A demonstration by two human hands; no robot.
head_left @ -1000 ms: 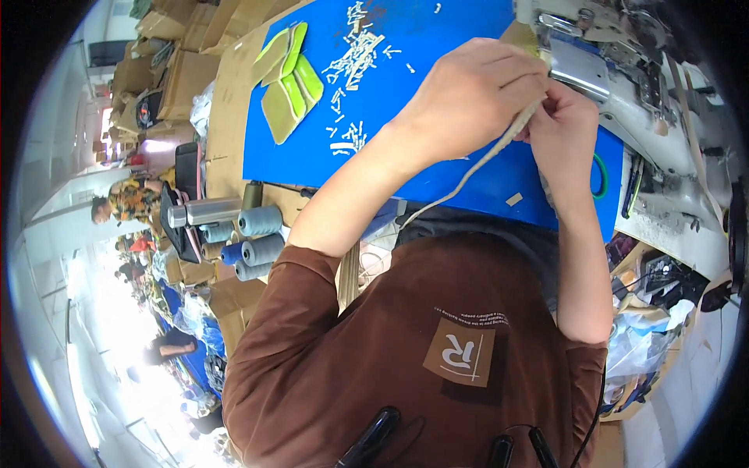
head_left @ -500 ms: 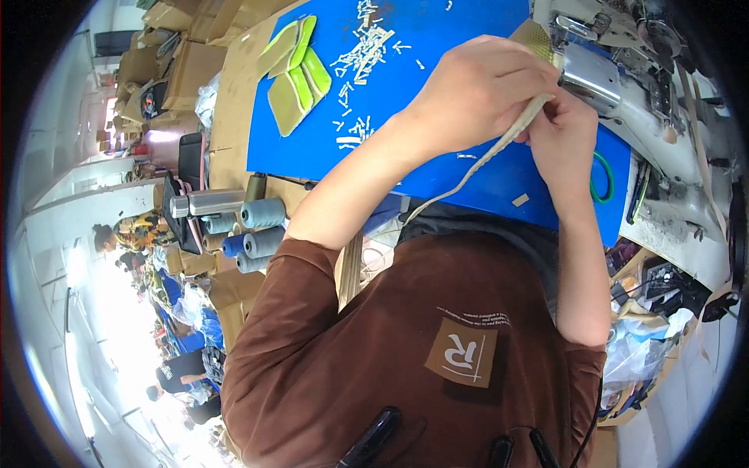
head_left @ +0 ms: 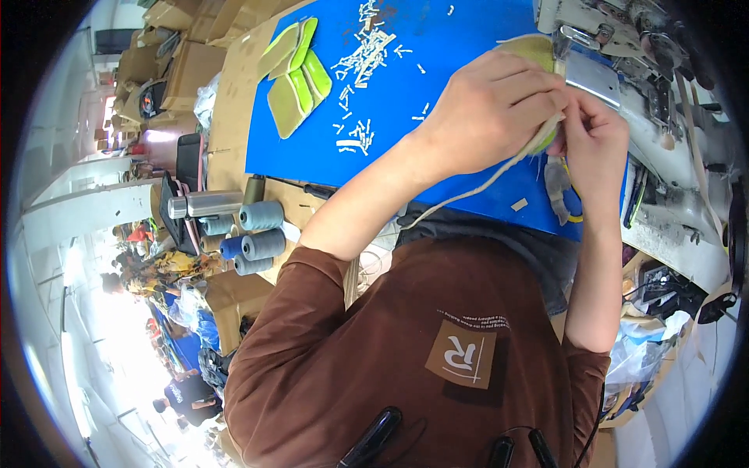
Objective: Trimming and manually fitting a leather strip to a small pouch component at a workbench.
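My left hand (head_left: 499, 113) is closed over an olive and lime-green fabric piece (head_left: 530, 48), whose rounded top shows above the knuckles. From under its fingers a narrow cream strip (head_left: 476, 187) trails down toward my lap. Close against it, my right hand (head_left: 597, 129) pinches the right edge of the fabric piece and strip; the fingertips partly hide the contact. Below the right hand, a grey object with a yellow loop (head_left: 576, 212) shows over the blue table sheet (head_left: 460, 204); its kind is unclear. Similar olive and green pieces (head_left: 295, 86) lie stacked at the sheet's left.
Cream offcuts (head_left: 367, 58) are scattered on the sheet. A white machine with metal parts (head_left: 597, 78), probably a sewing machine, stands just right of my hands. Thread cones (head_left: 261, 243) and a metal flask (head_left: 207, 204) stand at the left. Cardboard boxes (head_left: 195, 74) and people are beyond.
Both hands have shifted slightly right and down, and the left has turned over the fabric piece. More of the piece's top shows. The grey object with the yellow loop has appeared; a green loop showed there before.
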